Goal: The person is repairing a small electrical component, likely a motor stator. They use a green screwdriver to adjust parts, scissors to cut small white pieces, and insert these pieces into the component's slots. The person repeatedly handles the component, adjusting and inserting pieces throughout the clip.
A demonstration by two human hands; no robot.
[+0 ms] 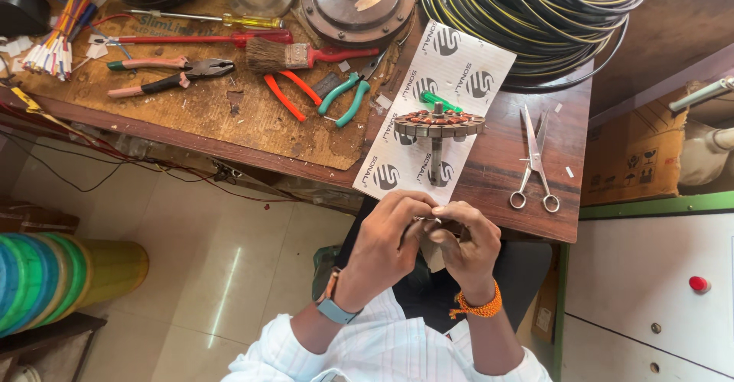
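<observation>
Two hands meet just below the table [497, 221] edge: the left hand [386, 240] and right hand [466, 244] press fingertips together, pinching one small pale strip [428, 219] between them. Just beyond the strip, on the table, stands one motor winding core [438, 124] on a white sheet [459, 68]. One pair of scissors [534, 160] lies right of the core; three pliers and one brush [294, 55] lie left.

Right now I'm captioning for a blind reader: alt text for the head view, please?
Both hands, left hand and right hand, pinch a small thin piece at the bench edge. Beyond them stand a stator on white paper, scissors, pliers and a cable coil.
</observation>
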